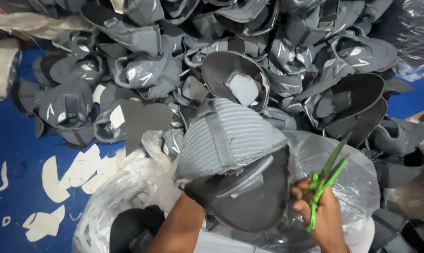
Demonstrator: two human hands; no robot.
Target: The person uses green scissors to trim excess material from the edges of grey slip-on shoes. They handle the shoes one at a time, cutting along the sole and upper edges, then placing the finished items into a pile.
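Head view, item: grey shoe upper (pixel 230 154), centre frame over a plastic bag (pixel 357 182), draped on my hidden left hand, grip unclear; I judge it light, floppy, best pinched at its edge; right hand (pixel 326 218) clasps green scissors (pixel 326 180).

A big heap of grey shoe uppers (pixel 249 51) fills the top of the view, some turned to show their dark insides. It lies on a blue floor (pixel 10 136). White scraps (pixel 81 171) are scattered on the floor at the left, beside a clear plastic bag (pixel 127 187). Another bag (pixel 1 65), perhaps holding white material, sits at the far left.
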